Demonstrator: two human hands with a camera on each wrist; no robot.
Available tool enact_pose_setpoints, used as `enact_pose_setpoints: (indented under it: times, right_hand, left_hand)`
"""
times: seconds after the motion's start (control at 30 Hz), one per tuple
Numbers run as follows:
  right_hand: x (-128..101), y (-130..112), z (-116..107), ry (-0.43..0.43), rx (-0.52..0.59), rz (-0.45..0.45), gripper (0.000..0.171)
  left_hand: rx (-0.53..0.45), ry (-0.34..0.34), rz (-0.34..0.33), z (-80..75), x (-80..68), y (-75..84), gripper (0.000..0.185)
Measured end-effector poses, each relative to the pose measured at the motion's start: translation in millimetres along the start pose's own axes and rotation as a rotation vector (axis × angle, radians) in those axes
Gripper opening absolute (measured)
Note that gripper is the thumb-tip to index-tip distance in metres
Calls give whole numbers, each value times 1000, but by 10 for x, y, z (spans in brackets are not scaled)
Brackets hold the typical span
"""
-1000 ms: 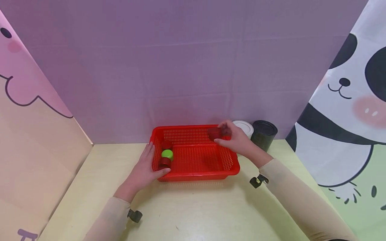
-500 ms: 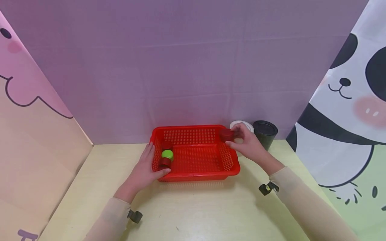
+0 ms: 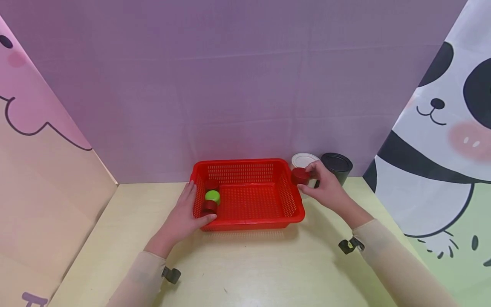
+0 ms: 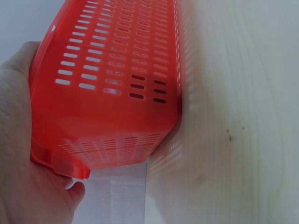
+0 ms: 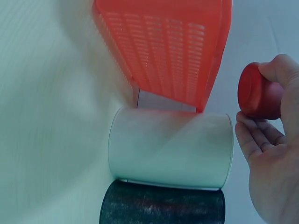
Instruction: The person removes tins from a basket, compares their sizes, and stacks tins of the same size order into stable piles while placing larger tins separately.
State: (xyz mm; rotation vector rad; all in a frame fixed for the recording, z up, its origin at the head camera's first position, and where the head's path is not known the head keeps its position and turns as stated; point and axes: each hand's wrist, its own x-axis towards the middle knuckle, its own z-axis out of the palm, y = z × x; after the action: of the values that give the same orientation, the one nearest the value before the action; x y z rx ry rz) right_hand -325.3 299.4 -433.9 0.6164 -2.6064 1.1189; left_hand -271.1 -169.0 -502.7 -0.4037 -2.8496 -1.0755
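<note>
My right hand point(image 3: 326, 189) pinches a small red round container point(image 3: 300, 176) between thumb and fingers. It hangs above the white can point(image 5: 170, 147), just right of the red plastic basket point(image 3: 249, 221); in the right wrist view it is apart from both. At the basket's front left corner, my left hand point(image 3: 183, 219) holds the rim, thumb over the front edge and fingers along the left side. Inside the basket, along its left wall, stand a red round piece point(image 3: 212, 184), a bright green one point(image 3: 212, 196) and another dark red one point(image 3: 209, 207).
A black can point(image 3: 336, 166) stands beside the white can, behind my right hand. The pale wooden table point(image 3: 245, 268) runs in front of the basket. A purple cloth wall point(image 3: 245, 85) rises close behind, with printed panels at both sides.
My right hand has carried the red container rightward, from over the basket's back right part to beyond its right rim, above the white can. The left hand and basket have stayed put.
</note>
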Motion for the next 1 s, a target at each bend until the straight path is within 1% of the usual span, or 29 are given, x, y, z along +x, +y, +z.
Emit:
enact_pose_setpoints:
  times: [0.37, 0.53, 0.77, 1.0]
  right_hand:
    - [-126, 128, -106, 2, -48, -5, 52]
    - [-168, 194, -126, -2, -66, 15, 50]
    - [-216, 282, -125, -14, -91, 78, 48]
    - [-265, 335, -104, -2, -115, 105, 47]
  left_hand:
    - [-10, 6, 7, -2, 7, -2, 131]
    - [-9, 2, 1, -1, 2, -1, 130]
    - [-8, 2, 1, -9, -7, 15, 129]
    - [-6, -1, -2, -20, -11, 32, 128]
